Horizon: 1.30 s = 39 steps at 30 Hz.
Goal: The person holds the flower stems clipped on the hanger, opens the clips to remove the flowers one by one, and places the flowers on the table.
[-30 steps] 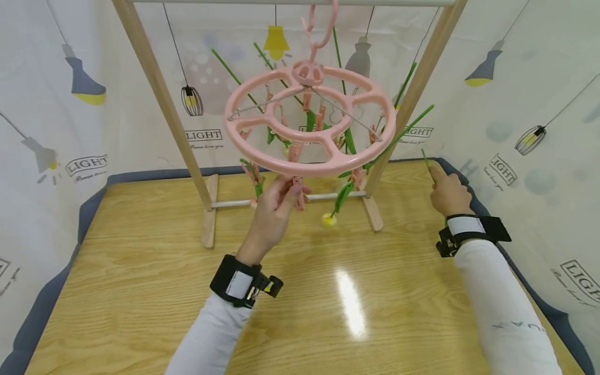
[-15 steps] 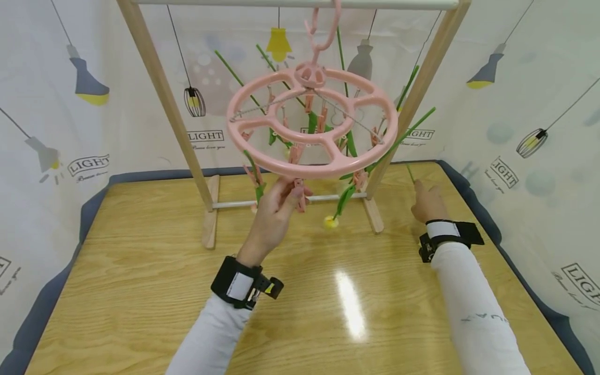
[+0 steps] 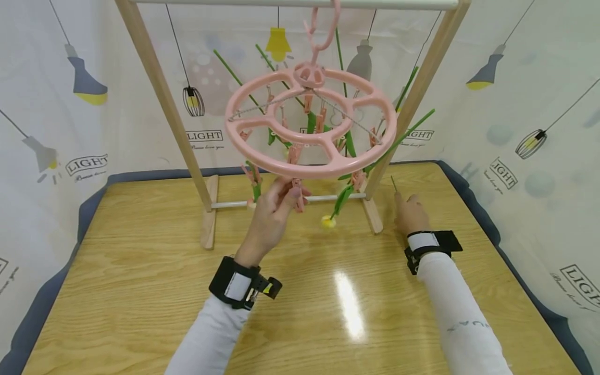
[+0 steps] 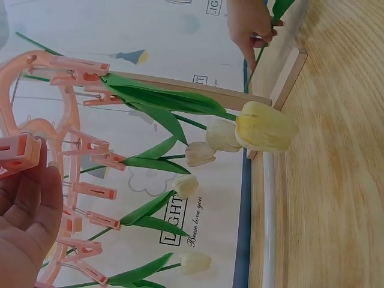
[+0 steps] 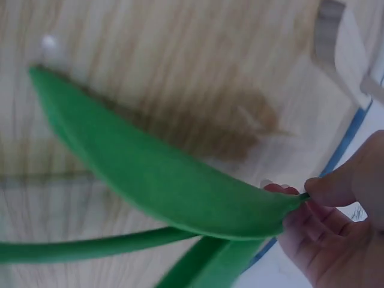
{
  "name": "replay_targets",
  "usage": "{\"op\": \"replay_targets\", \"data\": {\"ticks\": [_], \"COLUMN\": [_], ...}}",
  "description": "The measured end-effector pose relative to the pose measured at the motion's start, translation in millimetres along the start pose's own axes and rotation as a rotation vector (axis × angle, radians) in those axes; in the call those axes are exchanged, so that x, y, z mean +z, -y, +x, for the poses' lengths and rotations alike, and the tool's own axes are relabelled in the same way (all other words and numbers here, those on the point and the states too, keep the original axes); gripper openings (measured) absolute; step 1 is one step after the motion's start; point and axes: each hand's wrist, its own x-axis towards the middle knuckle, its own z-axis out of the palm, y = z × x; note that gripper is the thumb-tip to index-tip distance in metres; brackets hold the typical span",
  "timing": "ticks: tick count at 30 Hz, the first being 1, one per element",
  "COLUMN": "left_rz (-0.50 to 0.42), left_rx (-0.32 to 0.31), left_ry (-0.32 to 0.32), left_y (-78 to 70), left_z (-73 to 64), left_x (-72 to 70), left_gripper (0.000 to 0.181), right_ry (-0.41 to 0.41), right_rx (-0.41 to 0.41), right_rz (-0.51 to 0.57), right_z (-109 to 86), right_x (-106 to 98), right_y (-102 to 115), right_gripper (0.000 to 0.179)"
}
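Note:
My left hand [image 3: 271, 214] grips a pink clothespin [image 3: 298, 198] under the near rim of a round pink hanger [image 3: 323, 167]. That clothespin [image 4: 18, 153] also shows at the left edge of the left wrist view. Right of the rack, my right hand [image 3: 412, 214] pinches an artificial flower's green stem [image 3: 394, 183]. In the right wrist view, its broad green leaf [image 5: 162, 174] spreads out from my fingers; its bloom is out of sight. Several pale tulips [image 4: 267, 126] hang bloom-down from other pink clothespins [image 4: 96, 191] on the hanger.
The hanger hooks over the top bar [image 3: 234, 2] of a wooden rack [image 3: 164, 99]. Its foot [image 3: 372, 214] and lower white rod [image 3: 232, 204] stand between my hands. Stems [image 3: 417, 125] jut out past the hanger. A printed cloth [image 3: 497, 120] surrounds the wooden table [image 3: 140, 291].
My right hand has moved left and slightly nearer to me with the flower, from the table's far right edge to beside the rack's right foot. My left hand stays at the clothespin.

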Motion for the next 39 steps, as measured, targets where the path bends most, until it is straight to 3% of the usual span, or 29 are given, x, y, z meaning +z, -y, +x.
{"op": "replay_targets", "data": {"ticks": [5, 13, 27, 39], "left_rz": [-0.017, -0.019, -0.017, -0.044], "left_rx": [-0.004, 0.014, -0.003, 0.005], "left_ry": [0.002, 0.005, 0.001, 0.005], "left_y": [0.5, 0.6, -2.4, -4.4], "left_z": [-0.1, -0.2, -1.1, -1.0], "left_x": [0.3, 1.1, 0.1, -1.4], "left_gripper": [0.029, 0.029, 0.029, 0.028], "right_ry": [-0.014, 0.014, 0.037, 0.182], "right_rx": [-0.021, 0.011, 0.029, 0.027], "right_rz": [-0.016, 0.011, 0.019, 0.089], "right_z": [-4.0, -7.8, -10.7, -3.4], "right_x": [12.4, 19.6, 22.0, 20.0], "right_y": [6.8, 13.6, 15.0, -5.1], "right_gripper": [0.049, 0.04, 0.043, 0.052]}}
